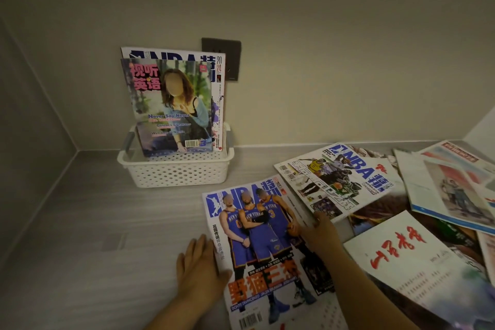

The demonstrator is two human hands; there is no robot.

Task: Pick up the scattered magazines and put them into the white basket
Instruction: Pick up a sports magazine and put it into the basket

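Observation:
A white perforated basket (pixel 176 173) stands against the back wall. Two magazines stand upright in it: a language magazine (pixel 171 107) in front and an NBA magazine (pixel 218 83) behind. An NBA magazine with three players in blue (pixel 262 246) lies flat on the grey table. My left hand (pixel 199 268) lies against its left edge, fingers straight and thumb on the cover. My right hand (pixel 320 233) rests on its right edge with fingers bent over it. More magazines lie scattered to the right, among them another NBA issue (pixel 337 179) and a white one with red calligraphy (pixel 409 257).
A dark wall socket (pixel 227 51) sits behind the basket. The table runs into a corner at the left, with bare grey surface (pixel 93 236) between the corner and my hands. Overlapping magazines (pixel 450 190) cover the right side up to the side wall.

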